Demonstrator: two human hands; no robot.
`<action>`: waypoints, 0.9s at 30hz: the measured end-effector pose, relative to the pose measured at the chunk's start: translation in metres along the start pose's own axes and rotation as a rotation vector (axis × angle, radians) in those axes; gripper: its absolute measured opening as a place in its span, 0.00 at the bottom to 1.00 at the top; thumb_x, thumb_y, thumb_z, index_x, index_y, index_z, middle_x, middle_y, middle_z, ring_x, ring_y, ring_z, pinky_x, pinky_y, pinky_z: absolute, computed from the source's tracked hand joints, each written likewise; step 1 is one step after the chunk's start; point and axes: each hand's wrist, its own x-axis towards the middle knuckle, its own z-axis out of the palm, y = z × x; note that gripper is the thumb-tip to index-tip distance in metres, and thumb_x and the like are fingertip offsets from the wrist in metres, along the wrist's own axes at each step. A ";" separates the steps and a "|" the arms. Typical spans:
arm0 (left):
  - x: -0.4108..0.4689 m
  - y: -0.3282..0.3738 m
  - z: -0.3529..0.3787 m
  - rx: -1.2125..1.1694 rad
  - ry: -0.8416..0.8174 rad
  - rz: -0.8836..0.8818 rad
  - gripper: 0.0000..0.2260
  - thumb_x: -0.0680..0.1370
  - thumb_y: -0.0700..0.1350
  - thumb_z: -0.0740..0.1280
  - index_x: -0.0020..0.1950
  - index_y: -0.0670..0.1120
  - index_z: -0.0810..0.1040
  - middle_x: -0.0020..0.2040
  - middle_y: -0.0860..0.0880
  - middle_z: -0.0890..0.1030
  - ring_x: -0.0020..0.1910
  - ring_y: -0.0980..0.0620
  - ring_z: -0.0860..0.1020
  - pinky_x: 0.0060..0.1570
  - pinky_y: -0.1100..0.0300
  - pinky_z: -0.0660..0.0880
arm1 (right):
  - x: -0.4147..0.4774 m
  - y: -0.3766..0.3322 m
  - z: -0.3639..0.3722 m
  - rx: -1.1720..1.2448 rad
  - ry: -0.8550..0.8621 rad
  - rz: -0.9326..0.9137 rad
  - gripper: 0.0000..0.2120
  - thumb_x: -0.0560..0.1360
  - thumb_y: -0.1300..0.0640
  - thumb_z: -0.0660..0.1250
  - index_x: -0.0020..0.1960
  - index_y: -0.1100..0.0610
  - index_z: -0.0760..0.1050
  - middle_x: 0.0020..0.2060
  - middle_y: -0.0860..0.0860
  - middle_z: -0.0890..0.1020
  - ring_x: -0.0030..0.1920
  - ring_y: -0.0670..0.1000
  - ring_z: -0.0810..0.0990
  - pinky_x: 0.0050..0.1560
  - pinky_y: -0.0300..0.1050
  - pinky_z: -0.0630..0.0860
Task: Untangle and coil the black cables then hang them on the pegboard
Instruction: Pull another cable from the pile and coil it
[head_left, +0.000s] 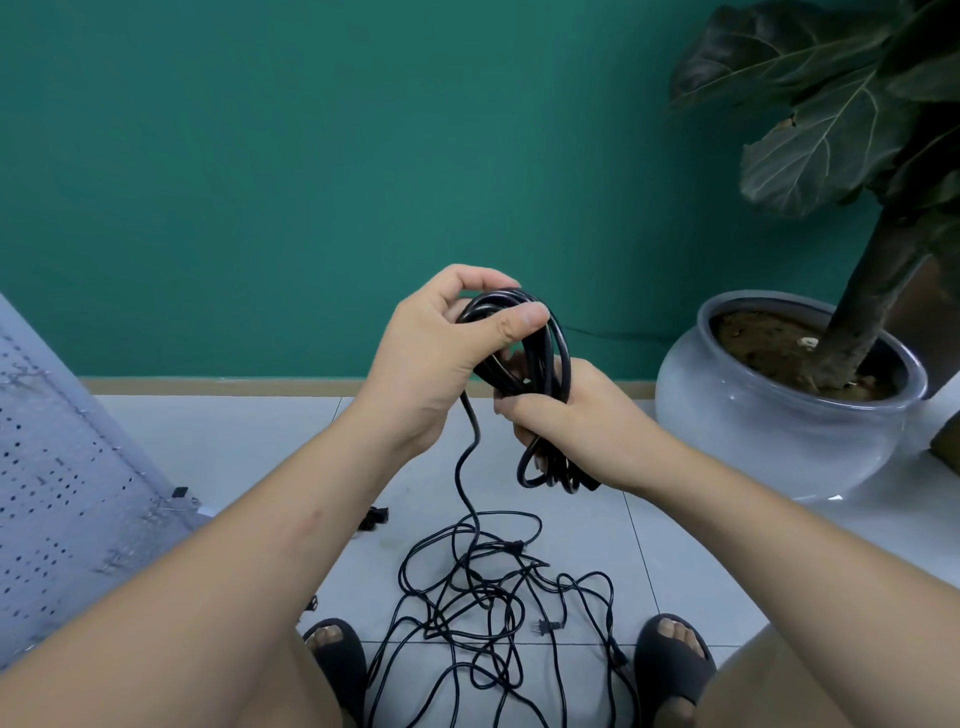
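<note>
The fingers of the right hand (571, 415) are mostly hidden behind the coil (530, 376). Only a few fingertips show between the loops, but the hand is clearly wrapped around the lower half of the coil and grips it. The left hand (436, 358) holds the top of the same coil. Its thumb presses on the front of the loops and the curled fingers go over the top, with their tips hidden behind the cable. The coil is in the air between both hands, in front of the green wall (260, 156), and its lowest loops hang out under the right hand.

One strand (460, 467) leaves the coil just under the left palm and drops to the tangle (483, 587) on the tiled floor (675, 545). The tangle lies between two dark sandals (670, 670), and its near part is cut off by the bottom edge. How many cables are in it I cannot tell. A two-pin plug (548, 627) lies at its right side. Some small black pieces (374, 517) near the left forearm are too small to make out.

The pegboard (62, 457) leans at the left, cut off by the frame edge, and the hooks on it are blurred. At the right stands a grey pot (769, 431) with a plant (831, 130), and its leaves are partly out of the picture
</note>
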 end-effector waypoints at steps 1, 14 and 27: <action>0.000 -0.001 0.001 -0.034 0.001 -0.010 0.15 0.75 0.42 0.80 0.60 0.44 0.82 0.41 0.49 0.84 0.36 0.50 0.79 0.39 0.56 0.77 | 0.002 0.001 0.001 -0.029 -0.007 -0.003 0.04 0.78 0.63 0.67 0.45 0.61 0.74 0.31 0.49 0.74 0.31 0.51 0.72 0.34 0.48 0.73; 0.011 -0.001 0.010 -0.295 0.095 -0.157 0.09 0.81 0.42 0.75 0.50 0.48 0.75 0.31 0.52 0.56 0.25 0.54 0.52 0.23 0.62 0.54 | 0.009 0.000 0.021 0.024 -0.116 0.015 0.12 0.74 0.67 0.66 0.38 0.53 0.73 0.32 0.47 0.73 0.33 0.46 0.68 0.38 0.45 0.68; 0.015 0.001 0.010 -0.251 0.007 -0.092 0.09 0.84 0.49 0.72 0.54 0.47 0.74 0.33 0.52 0.62 0.28 0.53 0.61 0.30 0.61 0.64 | 0.008 0.004 0.019 0.138 -0.094 0.072 0.12 0.66 0.59 0.62 0.42 0.64 0.62 0.35 0.57 0.66 0.32 0.56 0.72 0.32 0.46 0.70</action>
